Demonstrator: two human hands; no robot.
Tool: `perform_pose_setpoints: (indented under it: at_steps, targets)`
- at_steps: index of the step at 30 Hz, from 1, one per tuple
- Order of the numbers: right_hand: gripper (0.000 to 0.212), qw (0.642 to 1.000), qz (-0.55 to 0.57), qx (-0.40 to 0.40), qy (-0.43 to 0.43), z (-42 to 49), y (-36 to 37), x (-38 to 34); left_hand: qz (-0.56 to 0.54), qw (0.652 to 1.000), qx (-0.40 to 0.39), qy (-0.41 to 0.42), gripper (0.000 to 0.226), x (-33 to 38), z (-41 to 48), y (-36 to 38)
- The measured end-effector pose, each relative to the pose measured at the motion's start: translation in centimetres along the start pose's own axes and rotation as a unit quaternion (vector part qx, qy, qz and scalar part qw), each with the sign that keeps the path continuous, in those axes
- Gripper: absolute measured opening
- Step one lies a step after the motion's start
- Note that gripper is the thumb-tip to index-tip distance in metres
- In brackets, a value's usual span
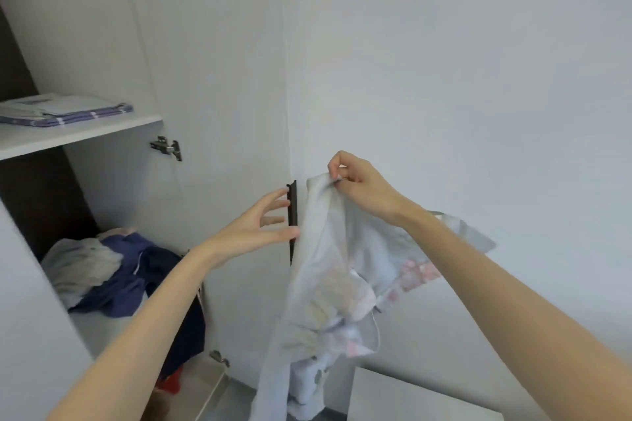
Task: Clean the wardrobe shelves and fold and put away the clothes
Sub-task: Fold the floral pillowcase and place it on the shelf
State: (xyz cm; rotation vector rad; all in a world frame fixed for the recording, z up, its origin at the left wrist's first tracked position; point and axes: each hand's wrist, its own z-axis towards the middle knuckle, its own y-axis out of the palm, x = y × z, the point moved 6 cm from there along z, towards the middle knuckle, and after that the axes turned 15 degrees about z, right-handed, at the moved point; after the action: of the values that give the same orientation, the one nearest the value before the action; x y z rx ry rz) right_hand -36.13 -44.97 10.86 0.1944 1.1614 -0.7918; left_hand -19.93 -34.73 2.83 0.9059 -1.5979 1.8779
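Pale garment [328, 284] hangs pinched in your right hand [359, 188], left hand [260, 229] spread and empty: folding starts once it catches a free edge.

I can read no text, label, brand or number anywhere in my view. The garment [328, 284] at lower centre carries pink marks, too blurred to tell as letters. The folded cloth [65, 109] at upper left shows only stripes.

The upper white wardrobe shelf [85, 133] carries folded blue-striped cloths [65, 109]; the lower shelf [99, 328] bears a crumpled heap of grey and navy clothes [113, 270].
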Motion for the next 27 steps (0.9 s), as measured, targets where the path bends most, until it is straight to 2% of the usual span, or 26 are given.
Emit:
perform_pose_setpoints:
  at_steps: [2,3,5,8,12,16,20,23,25,27]
  targets:
    - [0.035,0.998,0.021,-0.058,-0.005,1.2,4.4,-0.6,-0.007,0.997,0.072,0.002,0.072,-0.7,-1.8,-2.8]
    - [0.035,0.996,0.032,-0.079,-0.009,1.6,6.4,-1.2,0.016,0.996,0.089,0.002,0.075,-1.1,-2.6,-4.0]
    - [0.036,0.991,0.052,-0.118,-0.019,2.4,9.8,-2.2,0.068,0.995,0.072,0.004,0.082,-2.2,-4.4,-5.5]
    - [0.037,0.985,0.058,-0.157,-0.032,3.2,13.8,-3.6,0.108,0.993,0.03,0.033,0.062,-3.1,-7.3,-6.5]
    - [0.037,0.992,0.014,-0.116,-0.046,4.2,16.0,-3.4,0.109,0.993,0.05,-0.017,0.02,-5.7,-10.5,-8.6]
    - [0.036,0.991,-0.096,-0.078,-0.048,4.5,17.0,-1.5,0.243,0.959,0.125,-0.073,0.029,-9.4,-12.8,-12.0]
    - [0.035,0.993,-0.097,-0.024,-0.064,4.8,17.5,-0.4,0.317,0.934,0.109,-0.127,0.026,-11.6,-14.7,-13.9]
    - [0.037,0.993,-0.079,0.037,-0.074,5.4,16.3,0.5,0.392,0.891,0.116,-0.196,0.019,-13.6,-16.5,-15.8]
    - [0.036,0.994,-0.081,0.052,-0.057,5.6,15.7,1.4,0.409,0.868,0.164,-0.229,0.013,-14.1,-17.6,-17.0]
    - [0.036,0.995,-0.09,0.03,-0.021,5.9,15.6,2.6,0.4,0.858,0.243,-0.213,0.008,-13.6,-18.2,-18.0]
